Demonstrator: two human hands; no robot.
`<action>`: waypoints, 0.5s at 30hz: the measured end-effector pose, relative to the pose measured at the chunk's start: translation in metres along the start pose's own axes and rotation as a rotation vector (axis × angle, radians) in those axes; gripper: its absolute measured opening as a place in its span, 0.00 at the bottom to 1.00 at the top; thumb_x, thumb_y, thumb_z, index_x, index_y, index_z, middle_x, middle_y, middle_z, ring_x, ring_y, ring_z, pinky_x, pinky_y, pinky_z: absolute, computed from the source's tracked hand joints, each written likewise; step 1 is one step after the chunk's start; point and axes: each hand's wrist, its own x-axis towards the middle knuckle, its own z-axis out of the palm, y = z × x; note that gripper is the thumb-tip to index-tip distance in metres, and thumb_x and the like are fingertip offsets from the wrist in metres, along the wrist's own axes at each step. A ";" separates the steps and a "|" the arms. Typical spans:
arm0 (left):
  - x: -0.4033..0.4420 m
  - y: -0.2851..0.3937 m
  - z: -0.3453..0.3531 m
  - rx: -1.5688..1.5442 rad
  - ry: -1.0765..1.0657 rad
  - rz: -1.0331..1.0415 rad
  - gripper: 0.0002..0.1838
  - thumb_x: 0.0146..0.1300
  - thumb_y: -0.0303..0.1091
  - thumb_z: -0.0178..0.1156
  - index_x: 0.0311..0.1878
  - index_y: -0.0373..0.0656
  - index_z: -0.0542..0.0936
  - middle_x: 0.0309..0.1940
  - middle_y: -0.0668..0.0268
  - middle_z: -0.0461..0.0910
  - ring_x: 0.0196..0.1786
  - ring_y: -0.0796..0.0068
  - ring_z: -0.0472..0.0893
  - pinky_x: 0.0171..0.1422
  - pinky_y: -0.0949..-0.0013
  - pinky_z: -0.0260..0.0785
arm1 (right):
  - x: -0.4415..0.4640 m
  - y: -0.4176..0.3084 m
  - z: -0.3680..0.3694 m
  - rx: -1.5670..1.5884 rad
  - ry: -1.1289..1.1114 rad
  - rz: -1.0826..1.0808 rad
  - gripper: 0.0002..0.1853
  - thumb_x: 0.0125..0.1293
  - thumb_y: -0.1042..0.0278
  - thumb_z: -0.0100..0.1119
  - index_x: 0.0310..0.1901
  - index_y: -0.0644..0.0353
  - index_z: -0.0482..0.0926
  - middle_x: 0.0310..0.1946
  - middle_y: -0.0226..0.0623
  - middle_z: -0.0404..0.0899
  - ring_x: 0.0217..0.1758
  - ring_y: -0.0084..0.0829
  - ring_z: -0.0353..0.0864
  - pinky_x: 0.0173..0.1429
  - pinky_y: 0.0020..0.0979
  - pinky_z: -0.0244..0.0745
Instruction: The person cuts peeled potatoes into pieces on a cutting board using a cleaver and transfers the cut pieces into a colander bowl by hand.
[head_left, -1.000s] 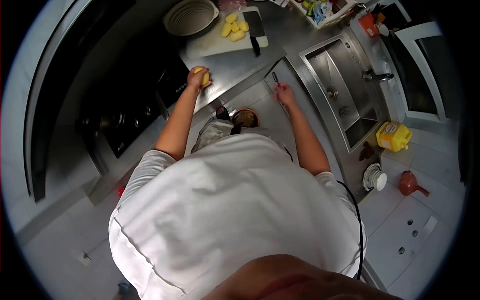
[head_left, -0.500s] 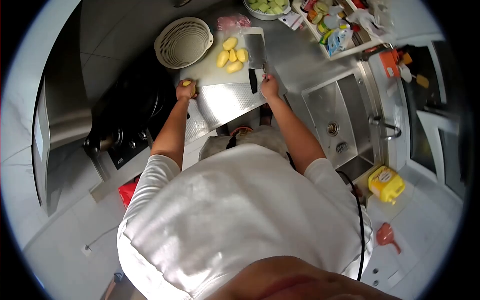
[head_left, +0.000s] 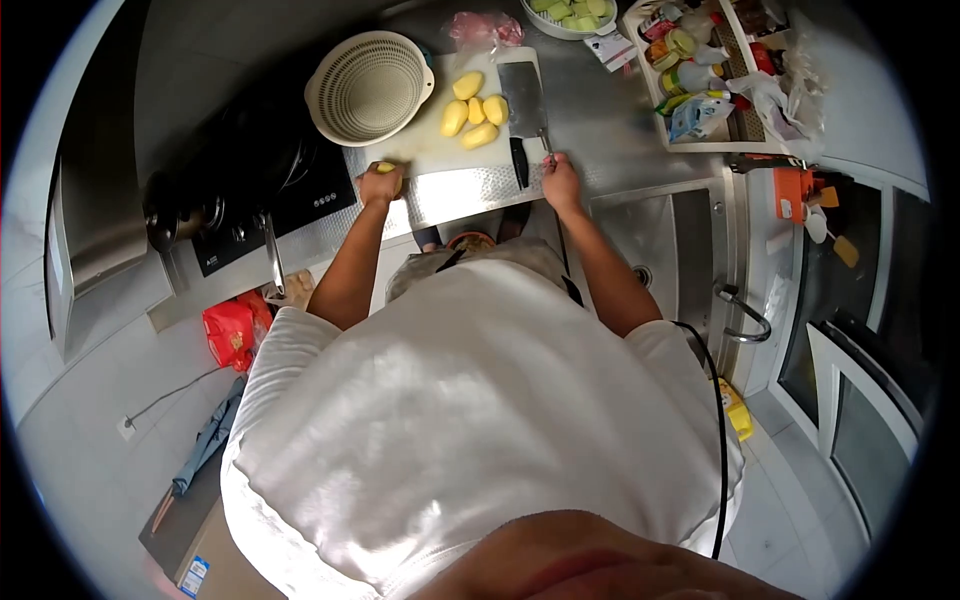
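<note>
My left hand (head_left: 379, 186) is closed around a yellow potato (head_left: 388, 167) at the counter's front edge, left of the cutting board. Farther right, my right hand (head_left: 562, 184) grips a small, slim metal tool (head_left: 547, 146) that looks like a peeler; its details are too small to make out. Several peeled yellow potatoes (head_left: 475, 110) lie grouped on the white cutting board (head_left: 425, 146). Along the board's right side rests a cleaver (head_left: 522, 98) with a black handle, close to my right hand but apart from it.
A beige colander (head_left: 367, 88) stands behind my left hand. At the back are a pink plastic bag (head_left: 487, 32) and a bowl of cut green pieces (head_left: 574, 18). A sink (head_left: 655, 235) and a filled crate (head_left: 712, 146) lie to the right, a black cooktop (head_left: 270, 185) to the left.
The camera view has turned, showing more floor at the left. My right hand and its slim tool have shifted slightly right of the cleaver handle. The potato stays in my left hand.
</note>
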 end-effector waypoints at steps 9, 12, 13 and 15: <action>-0.032 -0.028 0.000 -0.337 -0.182 -0.019 0.27 0.52 0.44 0.79 0.53 0.43 0.83 0.43 0.58 0.86 0.37 0.65 0.89 0.29 0.62 0.85 | 0.032 0.050 -0.023 -0.146 0.058 -0.128 0.11 0.74 0.63 0.60 0.52 0.58 0.80 0.39 0.45 0.88 0.35 0.49 0.87 0.41 0.42 0.82; -0.009 -0.031 -0.003 -0.279 0.009 0.340 0.21 0.57 0.39 0.76 0.51 0.41 0.83 0.38 0.61 0.88 0.37 0.67 0.88 0.38 0.64 0.83 | 0.052 0.039 -0.016 -0.096 0.125 -0.183 0.16 0.70 0.62 0.63 0.55 0.60 0.80 0.46 0.47 0.87 0.41 0.52 0.86 0.49 0.46 0.80; 0.007 -0.030 0.000 -0.414 -0.062 0.292 0.22 0.58 0.39 0.76 0.53 0.42 0.83 0.40 0.62 0.88 0.38 0.67 0.87 0.37 0.64 0.83 | 0.055 0.031 -0.013 -0.099 0.121 -0.188 0.16 0.70 0.62 0.63 0.55 0.60 0.80 0.46 0.47 0.87 0.41 0.52 0.86 0.49 0.46 0.80; -0.009 0.002 -0.015 -0.640 -0.209 0.119 0.18 0.65 0.36 0.72 0.56 0.48 0.80 0.46 0.68 0.86 0.43 0.71 0.86 0.37 0.64 0.83 | 0.057 0.008 -0.007 -0.297 0.335 -0.332 0.18 0.65 0.64 0.65 0.54 0.62 0.80 0.53 0.51 0.83 0.53 0.54 0.82 0.60 0.50 0.75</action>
